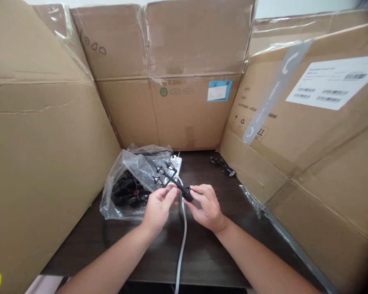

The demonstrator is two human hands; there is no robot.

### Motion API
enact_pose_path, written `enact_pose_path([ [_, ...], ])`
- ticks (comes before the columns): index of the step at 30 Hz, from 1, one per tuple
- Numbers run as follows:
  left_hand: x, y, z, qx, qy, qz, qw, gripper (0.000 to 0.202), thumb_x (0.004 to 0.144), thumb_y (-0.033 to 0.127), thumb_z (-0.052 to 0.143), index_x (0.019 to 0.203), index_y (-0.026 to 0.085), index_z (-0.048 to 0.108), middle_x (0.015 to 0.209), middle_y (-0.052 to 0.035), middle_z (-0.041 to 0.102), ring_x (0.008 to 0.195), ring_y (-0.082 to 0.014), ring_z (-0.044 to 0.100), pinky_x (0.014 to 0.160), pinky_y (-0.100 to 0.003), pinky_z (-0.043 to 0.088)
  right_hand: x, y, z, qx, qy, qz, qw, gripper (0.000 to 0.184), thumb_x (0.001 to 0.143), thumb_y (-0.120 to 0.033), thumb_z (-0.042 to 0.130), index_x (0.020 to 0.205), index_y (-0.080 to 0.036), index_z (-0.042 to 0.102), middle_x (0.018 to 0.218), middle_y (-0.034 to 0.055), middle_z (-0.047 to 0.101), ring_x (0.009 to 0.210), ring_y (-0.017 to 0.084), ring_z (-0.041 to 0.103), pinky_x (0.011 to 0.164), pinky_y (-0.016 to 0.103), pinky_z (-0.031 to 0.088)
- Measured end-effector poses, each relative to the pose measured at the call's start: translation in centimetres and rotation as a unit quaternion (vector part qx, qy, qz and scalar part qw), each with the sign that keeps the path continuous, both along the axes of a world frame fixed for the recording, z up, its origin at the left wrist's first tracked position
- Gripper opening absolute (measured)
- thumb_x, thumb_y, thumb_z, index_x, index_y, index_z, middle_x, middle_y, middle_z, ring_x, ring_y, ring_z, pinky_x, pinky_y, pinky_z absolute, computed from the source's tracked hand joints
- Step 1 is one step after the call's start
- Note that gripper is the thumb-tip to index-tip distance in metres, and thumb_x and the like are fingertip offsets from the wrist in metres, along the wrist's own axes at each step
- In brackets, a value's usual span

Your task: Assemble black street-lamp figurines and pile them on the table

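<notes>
A small black model street lamp (176, 183) with several lantern heads is held tilted above the table, its lanterns toward the back left. My right hand (207, 206) is closed around its thick round base. My left hand (161, 206) is closed in a pinch at the post, just below the lanterns; its fingertips are partly hidden. Left of the hands lies a clear plastic bag (122, 161) with several similar black pieces (130, 190) inside. Behind the lamp is a white power strip (176, 165) with a plug in it.
Cardboard walls stand at the left (43, 143), back (187, 118) and right (322, 175) of the dark table (211, 253). Another black lamp-like piece (223, 165) lies at the back right. A white cable (182, 241) runs to the front edge between my arms.
</notes>
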State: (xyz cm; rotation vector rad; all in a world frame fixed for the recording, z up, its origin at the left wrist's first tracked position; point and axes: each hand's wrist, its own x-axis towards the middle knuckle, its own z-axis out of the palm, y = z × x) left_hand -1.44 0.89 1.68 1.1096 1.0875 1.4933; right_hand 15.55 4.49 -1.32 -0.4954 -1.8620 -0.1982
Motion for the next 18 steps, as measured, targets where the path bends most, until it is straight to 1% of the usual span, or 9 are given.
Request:
enact_pose_path([
  [2,0.7,0.8,-0.6,-0.011,-0.085,-0.002,0.996,0.027,0.076,0.042,0.072,0.081,0.015,0.073,0.086,-0.0084,0.072,0.080,-0.0192,0.067,0.067,-0.029,0.057,-0.3,-0.2,-0.2,-0.004,-0.015,0.008,1.000,0.043,0.079,-0.011,0.069,0.117,-0.022,0.054,0.104,0.0133,0.063,0.091,0.025,0.061,0.077,0.046,0.054],
  [3,0.9,1.0,-0.9,-0.006,-0.110,0.005,0.994,0.026,0.076,0.042,0.073,0.080,0.016,0.073,0.085,-0.0075,0.072,0.080,-0.0181,0.067,0.070,-0.029,0.056,-0.5,-0.3,-0.3,-0.010,-0.022,0.013,1.000,0.042,0.079,-0.011,0.068,0.117,-0.022,0.054,0.104,0.0130,0.063,0.091,0.025,0.061,0.077,0.046,0.054],
  [5,0.9,1.1,-1.6,0.014,-0.120,0.020,0.992,0.023,0.079,0.040,0.071,0.082,0.017,0.073,0.086,-0.0064,0.071,0.082,-0.0171,0.066,0.076,-0.029,0.054,-0.7,-0.6,-0.3,-0.033,-0.038,0.034,0.998,0.041,0.079,-0.014,0.069,0.117,-0.023,0.054,0.104,0.0126,0.063,0.092,0.025,0.060,0.079,0.046,0.053],
  [7,0.5,0.9,-2.1,0.039,-0.081,0.025,0.996,0.021,0.083,0.038,0.067,0.084,0.018,0.072,0.086,-0.0063,0.070,0.085,-0.0176,0.065,0.080,-0.029,0.052,-0.8,-0.9,-0.1,-0.078,-0.045,0.073,0.993,0.046,0.078,-0.022,0.072,0.119,-0.022,0.054,0.105,0.0129,0.062,0.093,0.027,0.059,0.080,0.047,0.052],
  [9,0.0,0.5,-2.5,0.054,-0.020,0.014,0.998,0.021,0.086,0.037,0.064,0.084,0.018,0.072,0.085,-0.0060,0.070,0.085,-0.0182,0.065,0.082,-0.030,0.051,-0.8,-1.3,0.2,-0.138,-0.036,0.115,0.983,0.053,0.077,-0.031,0.074,0.124,-0.021,0.051,0.107,0.0138,0.061,0.095,0.028,0.058,0.080,0.047,0.052],
  [11,-0.4,0.0,-2.6,0.051,0.034,-0.011,0.998,0.022,0.088,0.038,0.061,0.084,0.019,0.071,0.083,-0.0055,0.071,0.082,-0.0182,0.064,0.080,-0.029,0.050,-0.6,-1.4,0.3,-0.201,0.002,0.138,0.970,0.051,0.079,-0.035,0.069,0.124,-0.020,0.050,0.104,0.0129,0.061,0.093,0.027,0.058,0.080,0.046,0.052],
  [14,-0.4,-0.6,-2.5,0.050,0.096,-0.061,0.992,0.027,0.088,0.039,0.058,0.077,0.018,0.069,0.079,-0.0052,0.069,0.077,-0.0182,0.063,0.075,-0.028,0.050,-0.3,-1.4,0.2,-0.299,0.062,0.146,0.941,0.024,0.087,-0.034,0.057,0.106,-0.019,0.058,0.089,0.0083,0.061,0.082,0.022,0.059,0.076,0.040,0.052],
  [15,-0.2,-0.7,-2.4,0.055,0.112,-0.074,0.989,0.028,0.088,0.039,0.058,0.075,0.017,0.069,0.078,-0.0051,0.069,0.076,-0.0182,0.062,0.074,-0.028,0.050,-0.2,-1.3,0.1,-0.335,0.075,0.156,0.926,0.020,0.089,-0.035,0.055,0.099,-0.018,0.060,0.086,0.0072,0.062,0.078,0.020,0.059,0.074,0.037,0.053],
  [18,0.4,-1.0,-2.4,0.068,0.141,-0.102,0.982,0.026,0.089,0.036,0.057,0.074,0.018,0.068,0.077,-0.0050,0.067,0.074,-0.0181,0.062,0.072,-0.028,0.049,-0.1,-1.4,0.1,-0.432,0.112,0.204,0.871,0.021,0.091,-0.037,0.054,0.089,-0.018,0.062,0.078,0.0049,0.064,0.068,0.017,0.060,0.068,0.033,0.054],
])
